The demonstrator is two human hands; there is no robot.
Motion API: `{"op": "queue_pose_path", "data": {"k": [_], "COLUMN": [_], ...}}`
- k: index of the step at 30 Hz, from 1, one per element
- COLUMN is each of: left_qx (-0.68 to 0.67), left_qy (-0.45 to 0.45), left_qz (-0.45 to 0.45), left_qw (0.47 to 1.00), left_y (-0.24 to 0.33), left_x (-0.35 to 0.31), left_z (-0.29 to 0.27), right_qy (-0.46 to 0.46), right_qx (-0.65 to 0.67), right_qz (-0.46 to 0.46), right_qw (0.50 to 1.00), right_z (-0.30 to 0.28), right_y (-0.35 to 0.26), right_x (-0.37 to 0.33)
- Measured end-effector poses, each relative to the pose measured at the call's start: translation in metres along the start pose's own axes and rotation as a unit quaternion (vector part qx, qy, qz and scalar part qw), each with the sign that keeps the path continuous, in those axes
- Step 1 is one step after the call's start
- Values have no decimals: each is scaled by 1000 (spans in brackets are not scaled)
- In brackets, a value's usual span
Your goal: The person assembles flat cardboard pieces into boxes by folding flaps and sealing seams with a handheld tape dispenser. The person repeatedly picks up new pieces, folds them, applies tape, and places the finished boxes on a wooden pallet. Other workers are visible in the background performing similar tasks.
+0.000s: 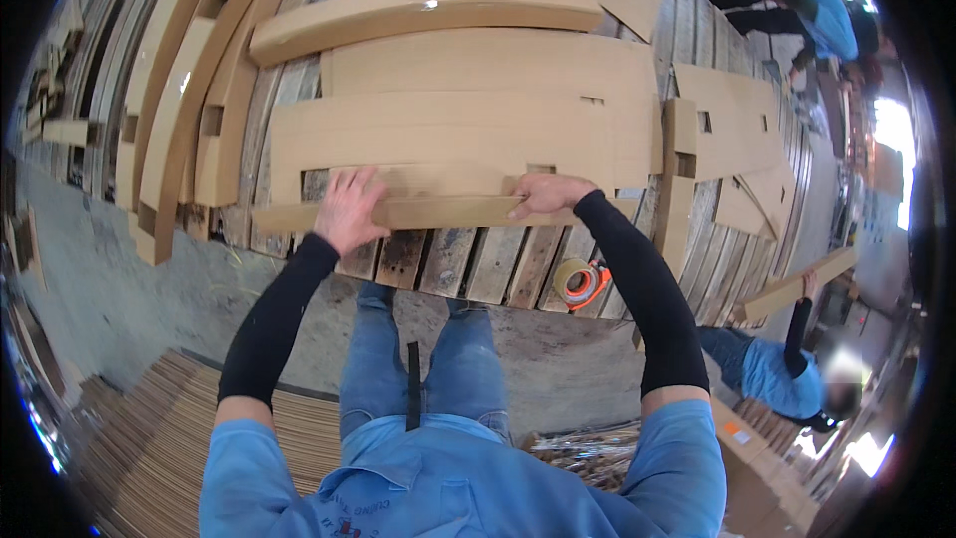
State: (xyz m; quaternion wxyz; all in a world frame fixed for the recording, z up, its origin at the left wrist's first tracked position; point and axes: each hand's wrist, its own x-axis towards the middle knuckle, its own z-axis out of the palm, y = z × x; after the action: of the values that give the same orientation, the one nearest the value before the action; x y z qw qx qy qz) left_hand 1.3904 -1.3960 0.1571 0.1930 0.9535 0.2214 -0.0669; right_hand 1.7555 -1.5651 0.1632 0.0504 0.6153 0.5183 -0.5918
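A flat cardboard sheet [438, 130] with cut-out slots lies on a wooden slat table, its near edge folded up into a narrow flap [448, 211]. My left hand [351, 207] grips the left part of this flap, fingers over the top and thumb toward the middle. Farther right, my right hand [551, 195] holds the same flap, with its thumb along the near face and its fingers bent over the fold by a slot. An orange tape dispenser [582, 284] with a roll of tape sits at the table's near edge, below my right wrist.
A long closed cardboard tube [428, 15] lies beyond the sheet. Several folded cardboard tubes [189, 80] lie at the left. More cut cardboard pieces [732, 125] are at the right. Stacked flat cardboard [199, 438] stands behind me. One co-worker [782, 369] holds a cardboard piece; another [812, 0] bends at the far right.
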Motion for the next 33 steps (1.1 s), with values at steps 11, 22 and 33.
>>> {"op": "queue_pose_path", "data": {"k": [11,22,33], "left_qx": [94,65,47], "left_qy": [157,210,222], "left_qz": [134,161,132], "left_qw": [974,962,965], "left_y": [-18,-21,-20], "left_x": [19,23,38], "left_z": [74,79,88], "right_qy": [118,284,481], "right_qx": [199,-221,-271], "right_qz": [58,57,-54], "right_qw": [971,931,832], "right_z": [-22,-64,25], "right_y": [7,-36,-59], "right_x": [62,112,62]}}
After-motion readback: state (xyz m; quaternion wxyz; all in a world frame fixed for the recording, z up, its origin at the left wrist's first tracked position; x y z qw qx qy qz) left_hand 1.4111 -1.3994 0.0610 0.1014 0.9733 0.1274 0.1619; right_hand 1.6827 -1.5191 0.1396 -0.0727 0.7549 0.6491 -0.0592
